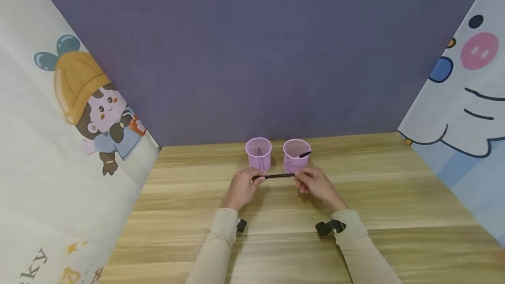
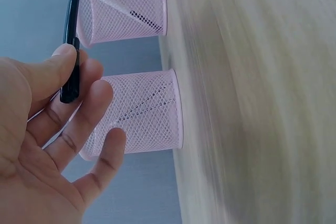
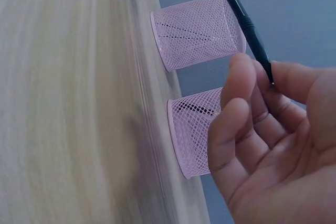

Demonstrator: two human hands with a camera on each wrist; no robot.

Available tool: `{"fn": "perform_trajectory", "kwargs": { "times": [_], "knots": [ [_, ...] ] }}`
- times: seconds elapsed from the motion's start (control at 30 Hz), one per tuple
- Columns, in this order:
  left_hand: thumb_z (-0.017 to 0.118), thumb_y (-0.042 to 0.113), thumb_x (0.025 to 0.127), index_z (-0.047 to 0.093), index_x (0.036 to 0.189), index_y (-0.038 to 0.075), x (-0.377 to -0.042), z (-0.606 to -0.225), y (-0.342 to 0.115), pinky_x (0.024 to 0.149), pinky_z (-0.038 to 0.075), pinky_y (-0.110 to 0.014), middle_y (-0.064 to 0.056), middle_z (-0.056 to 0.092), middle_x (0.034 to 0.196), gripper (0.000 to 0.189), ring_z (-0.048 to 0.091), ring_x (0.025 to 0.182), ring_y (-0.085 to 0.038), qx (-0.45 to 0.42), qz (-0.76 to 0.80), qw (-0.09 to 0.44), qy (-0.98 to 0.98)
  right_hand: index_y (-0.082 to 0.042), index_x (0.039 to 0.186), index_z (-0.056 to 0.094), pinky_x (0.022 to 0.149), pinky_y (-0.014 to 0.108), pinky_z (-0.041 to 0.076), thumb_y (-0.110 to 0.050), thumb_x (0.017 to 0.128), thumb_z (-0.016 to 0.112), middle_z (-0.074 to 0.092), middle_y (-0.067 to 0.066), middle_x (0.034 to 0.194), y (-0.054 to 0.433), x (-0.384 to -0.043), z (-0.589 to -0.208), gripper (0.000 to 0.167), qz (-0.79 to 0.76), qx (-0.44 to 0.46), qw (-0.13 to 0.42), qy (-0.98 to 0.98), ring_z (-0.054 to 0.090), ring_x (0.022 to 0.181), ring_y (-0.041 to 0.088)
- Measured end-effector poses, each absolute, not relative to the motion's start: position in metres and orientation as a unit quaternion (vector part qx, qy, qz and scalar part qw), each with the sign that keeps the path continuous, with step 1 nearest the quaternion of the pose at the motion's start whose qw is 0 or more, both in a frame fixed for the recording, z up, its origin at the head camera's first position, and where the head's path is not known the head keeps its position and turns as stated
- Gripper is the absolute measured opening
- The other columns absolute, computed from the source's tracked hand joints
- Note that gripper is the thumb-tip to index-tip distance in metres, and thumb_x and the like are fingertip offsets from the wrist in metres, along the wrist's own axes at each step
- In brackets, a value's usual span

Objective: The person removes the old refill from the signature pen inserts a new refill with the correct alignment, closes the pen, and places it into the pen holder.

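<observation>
A black pen (image 1: 280, 175) is held level between both hands, in front of two pink mesh pen holders. My left hand (image 1: 242, 187) pinches the clip end between thumb and fingers. At the other end my right hand (image 1: 317, 186) pinches the pointed tip; its other fingers are curled loosely in the right wrist view. The left pen holder (image 2: 139, 111) stands upright with two thin dark sticks inside. In the right pen holder (image 2: 123, 11) leans a white-and-black pen (image 1: 305, 154), its black end above the rim. Fingers partly cover both holders in the wrist views.
The holders stand side by side near the back of a wood-grain table (image 1: 276, 249). Behind them rises a dark blue-grey panel (image 1: 252, 56). White cartoon-printed sheets hang at left (image 1: 31, 143) and right (image 1: 485, 113). Black straps (image 1: 330, 227) sit at the wrists.
</observation>
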State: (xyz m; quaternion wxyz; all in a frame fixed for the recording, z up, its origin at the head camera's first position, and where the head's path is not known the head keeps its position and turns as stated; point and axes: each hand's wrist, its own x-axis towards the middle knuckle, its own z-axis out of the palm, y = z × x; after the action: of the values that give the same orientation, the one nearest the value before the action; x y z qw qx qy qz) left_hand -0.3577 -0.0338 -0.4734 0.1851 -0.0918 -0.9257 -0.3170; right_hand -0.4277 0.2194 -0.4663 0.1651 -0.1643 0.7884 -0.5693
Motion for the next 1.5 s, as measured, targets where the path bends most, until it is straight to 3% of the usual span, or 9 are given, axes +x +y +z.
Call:
{"fn": "perform_trajectory", "kwargs": {
  "times": [0.33,0.73,1.07,1.5],
  "knots": [
    [0.073,0.020,0.093,0.079,0.100,0.013,-0.359,-0.468,-0.035,0.084,0.058,-0.037,-0.002,0.079,0.101,0.011,0.072,0.089,-0.017,-0.099,-0.319,0.188,-0.924,0.020,0.101,0.058,0.054,0.023,0.053,-0.014,0.106,0.056,0.063,0.004,0.071,0.221,-0.428,-0.459,0.035,-0.593,-0.183,0.166,0.766,0.058,0.059,0.008],
    [0.072,0.021,0.094,0.079,0.098,0.012,-0.360,-0.466,-0.035,0.093,0.059,-0.039,-0.004,0.079,0.104,0.013,0.075,0.098,-0.021,-0.105,-0.313,0.184,-0.926,0.017,0.106,0.060,0.057,0.021,0.055,-0.010,0.103,0.060,0.067,0.004,0.077,0.224,-0.430,-0.461,0.027,-0.589,-0.204,0.160,0.765,0.060,0.065,0.007],
    [0.072,0.021,0.094,0.079,0.098,0.011,-0.359,-0.465,-0.035,0.091,0.059,-0.039,-0.005,0.079,0.103,0.013,0.075,0.096,-0.021,-0.108,-0.307,0.180,-0.928,0.010,0.114,0.062,0.059,0.023,0.057,-0.005,0.099,0.064,0.075,0.023,0.100,0.226,-0.428,-0.457,0.021,-0.581,-0.190,0.157,0.776,0.068,0.074,0.008],
    [0.071,0.021,0.094,0.079,0.099,0.012,-0.358,-0.470,-0.037,0.088,0.059,-0.037,-0.004,0.079,0.103,0.013,0.074,0.093,-0.019,-0.107,-0.304,0.175,-0.930,0.009,0.116,0.061,0.059,0.025,0.057,-0.002,0.097,0.065,0.073,0.027,0.103,0.225,-0.429,-0.459,0.022,-0.573,-0.194,0.154,0.781,0.070,0.076,0.014]
  ]
}}
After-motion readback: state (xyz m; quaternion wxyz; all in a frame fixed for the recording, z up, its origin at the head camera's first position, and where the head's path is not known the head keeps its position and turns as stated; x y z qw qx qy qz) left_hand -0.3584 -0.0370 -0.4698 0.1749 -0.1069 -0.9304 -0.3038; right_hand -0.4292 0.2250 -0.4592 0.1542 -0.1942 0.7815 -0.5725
